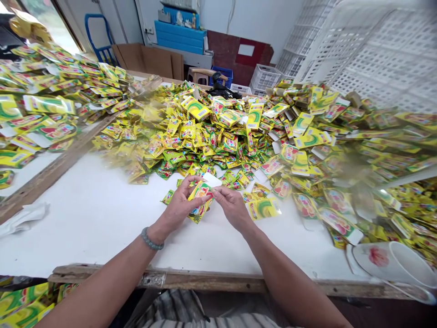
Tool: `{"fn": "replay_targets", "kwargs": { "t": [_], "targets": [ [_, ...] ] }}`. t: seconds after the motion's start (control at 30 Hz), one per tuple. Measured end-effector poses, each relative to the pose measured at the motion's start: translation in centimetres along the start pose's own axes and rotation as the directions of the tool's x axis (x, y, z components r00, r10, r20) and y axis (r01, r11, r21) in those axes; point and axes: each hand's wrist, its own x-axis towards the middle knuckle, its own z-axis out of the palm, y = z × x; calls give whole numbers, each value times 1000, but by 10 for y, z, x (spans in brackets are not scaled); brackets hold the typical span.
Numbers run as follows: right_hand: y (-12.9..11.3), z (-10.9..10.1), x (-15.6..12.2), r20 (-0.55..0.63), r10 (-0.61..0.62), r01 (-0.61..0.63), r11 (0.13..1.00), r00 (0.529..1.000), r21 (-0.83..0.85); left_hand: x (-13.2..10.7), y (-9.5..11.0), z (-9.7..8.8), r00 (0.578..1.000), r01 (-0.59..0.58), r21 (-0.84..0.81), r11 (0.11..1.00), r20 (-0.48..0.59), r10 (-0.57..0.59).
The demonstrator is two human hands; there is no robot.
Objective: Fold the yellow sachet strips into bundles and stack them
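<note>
A small yellow printed box (200,196) with its white end flap raised is held over the white tabletop. My left hand (180,202) is closed round its left side, thumb across the front. At the box's upper right edge, the fingers of my right hand (234,207) are pinched together; whether a packet is also between them is hidden. Several small shiny packets (235,180) lie just beyond my hands. To the right of my right hand rests another flat yellow box (263,208).
A large heap of packets (191,132) and yellow boxes (303,136) fills the far side. A wooden strip (58,166) crosses the left. A floral mug (378,259) lies tilted at the right front edge. White plastic crates (372,50) stand behind; crumpled white paper (25,218) is at left.
</note>
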Motion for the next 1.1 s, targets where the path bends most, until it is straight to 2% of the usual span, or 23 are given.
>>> {"fn": "replay_targets", "kwargs": {
  "t": [0.13,0.27,0.47,0.53,0.6,0.67,0.77,0.87,0.93,1.0,1.1],
  "targets": [
    [-3,-2,0,-53,-17,22,995,998,102,2,-1,1,1000,-13,41,999,19,12],
    [-4,-4,0,-76,-67,64,997,995,-38,3,-5,1,999,-39,32,999,-26,40],
    [0,-4,2,-121,55,-55,998,991,3,3,-8,3,999,-45,118,992,-19,48],
    [0,-7,4,-129,118,-109,991,985,80,2,-8,3,999,-33,128,991,-7,34],
    [-1,-11,5,-100,165,-145,972,981,183,3,-7,3,1000,-25,137,990,5,24],
    [-3,-14,4,-37,166,-154,966,985,209,3,-6,2,1000,-28,142,989,12,26],
    [-6,-13,1,13,92,-93,995,996,44,4,-4,2,999,-42,149,988,5,41],
    [-5,-8,-2,-73,-51,33,975,996,-222,4,-3,2,999,-37,207,978,-24,43],
    [-3,-7,-2,-108,-80,48,962,991,-270,3,-2,3,999,-26,240,971,-35,35],
    [-1,-11,0,-84,7,-20,988,996,-154,2,-1,3,1000,-14,249,968,-20,20],
    [-1,-21,5,37,162,-164,985,986,58,0,0,2,999,-9,238,971,34,1]
  ]
}}
